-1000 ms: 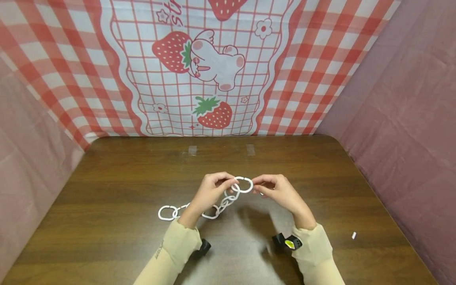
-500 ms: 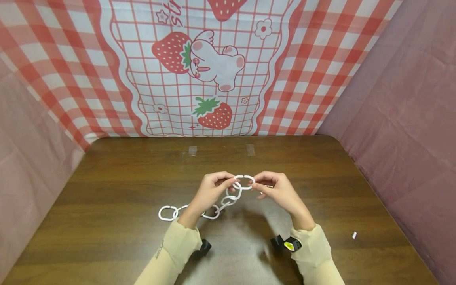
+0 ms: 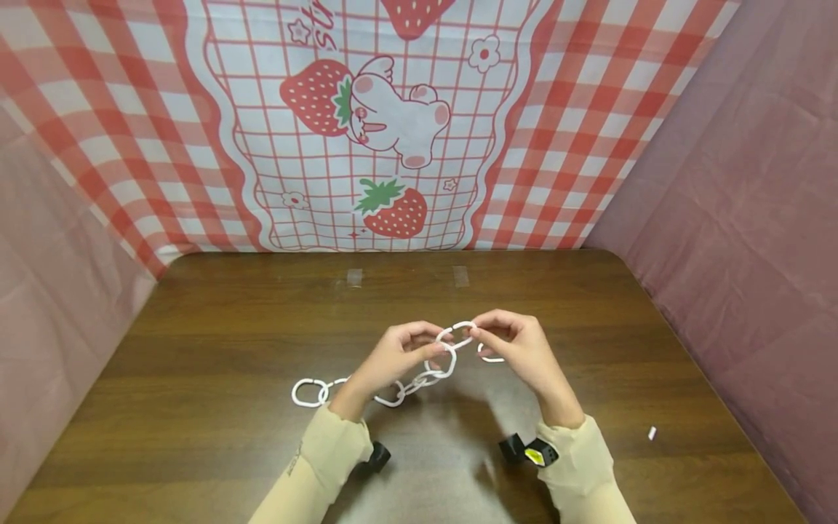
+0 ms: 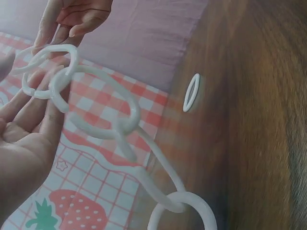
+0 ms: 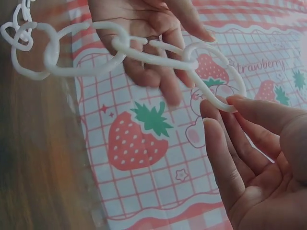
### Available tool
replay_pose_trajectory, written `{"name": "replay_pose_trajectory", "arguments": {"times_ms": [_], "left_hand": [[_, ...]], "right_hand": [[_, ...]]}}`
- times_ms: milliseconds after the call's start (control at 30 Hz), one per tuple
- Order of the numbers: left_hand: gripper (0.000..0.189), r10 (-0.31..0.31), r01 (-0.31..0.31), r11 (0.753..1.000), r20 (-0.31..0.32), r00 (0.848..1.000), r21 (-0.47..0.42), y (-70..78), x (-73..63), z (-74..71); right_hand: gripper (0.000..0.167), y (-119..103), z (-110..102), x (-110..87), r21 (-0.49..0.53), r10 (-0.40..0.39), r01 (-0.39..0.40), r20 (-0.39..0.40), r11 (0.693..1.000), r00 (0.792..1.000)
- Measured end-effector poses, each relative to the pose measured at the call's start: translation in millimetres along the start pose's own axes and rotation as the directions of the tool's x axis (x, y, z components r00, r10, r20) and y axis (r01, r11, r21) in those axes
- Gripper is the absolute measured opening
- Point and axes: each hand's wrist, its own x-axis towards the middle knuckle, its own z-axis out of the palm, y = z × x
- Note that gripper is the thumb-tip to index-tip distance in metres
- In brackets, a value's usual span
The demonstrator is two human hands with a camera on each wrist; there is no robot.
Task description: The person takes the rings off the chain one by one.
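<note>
A chain of white plastic links (image 3: 441, 362) runs up from the table to my hands. My right hand (image 3: 513, 346) pinches its raised end link (image 5: 218, 79) between thumb and fingertips. Close beside the neighbouring links is my left hand (image 3: 399, 356), its thumb and fingers parted; in the right wrist view the left hand (image 5: 144, 52) lies behind the chain with loose fingers. The chain's other end link (image 3: 309, 393) lies on the table, and my left wrist covers part of the chain. A separate white link (image 4: 192, 92) lies on the table, partly behind my right hand in the head view.
A small white piece (image 3: 652, 433) lies at the right of the brown wooden table (image 3: 229, 320). Two bits of clear tape (image 3: 461, 276) mark the far edge. Behind hangs a strawberry-print cloth (image 3: 393, 211), with a pink curtain (image 3: 746, 218) at the right.
My right hand has moved slightly right and up, tilting the end link. My left thumb and fingers have parted from that link. The loose link shows more clearly below my right hand.
</note>
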Motion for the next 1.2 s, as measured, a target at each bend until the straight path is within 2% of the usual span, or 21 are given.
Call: {"name": "replay_pose_trajectory", "arguments": {"times_ms": [133, 267, 500, 667, 933, 1200], "left_hand": [[0.030, -0.035, 0.037, 0.999, 0.082, 0.996, -0.022, -1.9, -0.4, 2.3], [0.029, -0.055, 0.062, 0.996, 0.121, 0.991, -0.058, -2.7, -1.0, 4.3], [0.025, -0.018, 0.020, 1.000, 0.135, 0.991, -0.012, -5.9, -0.7, 4.2], [0.026, -0.007, 0.009, 1.000, 0.125, 0.992, -0.012, -7.7, -0.2, 1.7], [0.036, -0.076, 0.077, 0.997, 0.078, 0.994, -0.013, -7.0, -1.4, -2.4], [0.041, -0.083, 0.085, 0.996, 0.034, 0.996, -0.041, -3.1, -1.8, -3.6]], "right_hand": [[0.019, -2.9, 1.6, -1.7, -0.042, -0.010, 0.010, -0.005, 0.999, 1.000], [0.018, -5.3, 3.2, -3.2, -0.059, -0.018, 0.017, -0.015, 0.998, 1.000], [0.020, -7.1, 2.7, -4.3, -0.019, -0.014, 0.013, -0.047, 1.000, 0.999], [0.021, -7.0, 1.5, -4.2, 0.000, -0.029, 0.029, -0.064, 1.000, 0.998], [0.019, -5.7, -0.9, -3.9, 0.014, -0.077, 0.078, -0.105, 0.997, 0.991], [0.020, -4.0, -1.9, -3.3, 0.036, -0.068, 0.074, -0.136, 0.997, 0.988]]}}
